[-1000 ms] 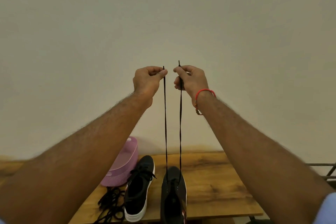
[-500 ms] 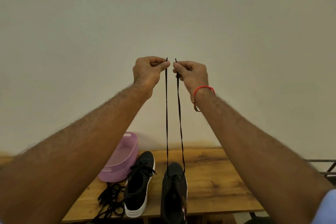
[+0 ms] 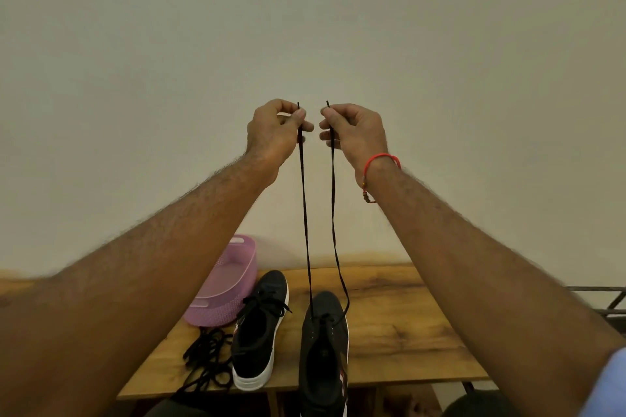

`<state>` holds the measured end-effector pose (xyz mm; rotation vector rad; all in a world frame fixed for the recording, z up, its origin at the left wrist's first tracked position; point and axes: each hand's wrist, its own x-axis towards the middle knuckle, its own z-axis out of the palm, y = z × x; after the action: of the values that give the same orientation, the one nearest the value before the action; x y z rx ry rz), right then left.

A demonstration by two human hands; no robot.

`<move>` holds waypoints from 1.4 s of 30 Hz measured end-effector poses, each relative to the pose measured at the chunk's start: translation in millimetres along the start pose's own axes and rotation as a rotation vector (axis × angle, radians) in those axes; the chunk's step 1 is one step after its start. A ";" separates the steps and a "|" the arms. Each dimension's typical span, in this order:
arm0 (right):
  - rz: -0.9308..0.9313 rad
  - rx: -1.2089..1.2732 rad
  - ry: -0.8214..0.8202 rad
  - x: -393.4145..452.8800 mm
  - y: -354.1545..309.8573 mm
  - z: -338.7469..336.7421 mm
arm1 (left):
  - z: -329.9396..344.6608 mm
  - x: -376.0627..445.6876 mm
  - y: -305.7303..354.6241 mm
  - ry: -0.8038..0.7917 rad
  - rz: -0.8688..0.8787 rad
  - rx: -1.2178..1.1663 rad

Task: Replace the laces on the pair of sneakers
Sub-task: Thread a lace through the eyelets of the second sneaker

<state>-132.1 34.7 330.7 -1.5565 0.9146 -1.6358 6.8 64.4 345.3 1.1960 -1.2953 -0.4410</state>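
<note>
Both arms are raised in front of the wall. My left hand (image 3: 276,130) pinches one end of a black lace (image 3: 305,213) and my right hand (image 3: 352,132) pinches the other end. The two strands hang side by side down to the front eyelets of a black sneaker (image 3: 323,349) at the table's near edge. A second black sneaker (image 3: 261,325) with a white sole stands to its left, laced and tied.
A pink plastic basket (image 3: 225,288) sits at the back left of the wooden table (image 3: 399,332). A tangle of loose black laces (image 3: 206,362) lies left of the laced sneaker. A dark metal frame (image 3: 606,301) shows at the right edge.
The hands went up a little, then came back down and moved slightly apart. The right strand hangs with a bit more slack.
</note>
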 end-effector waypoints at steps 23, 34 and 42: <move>0.442 -0.427 -0.520 -161.3 277.0 -43.4 | 40.0 -166.9 -294.8 -0.633 -0.331 0.870; 0.214 -0.820 -0.821 -180.7 319.8 -36.0 | 37.6 -161.5 -288.1 -0.640 -0.319 1.000; 0.267 -0.829 -0.813 -183.3 316.3 -39.1 | 34.3 -168.7 -282.0 -0.616 -0.360 0.887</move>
<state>-159.4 30.8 -35.9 -2.2362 1.2983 -0.3002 24.8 78.7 15.7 2.1704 -1.9016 -0.5347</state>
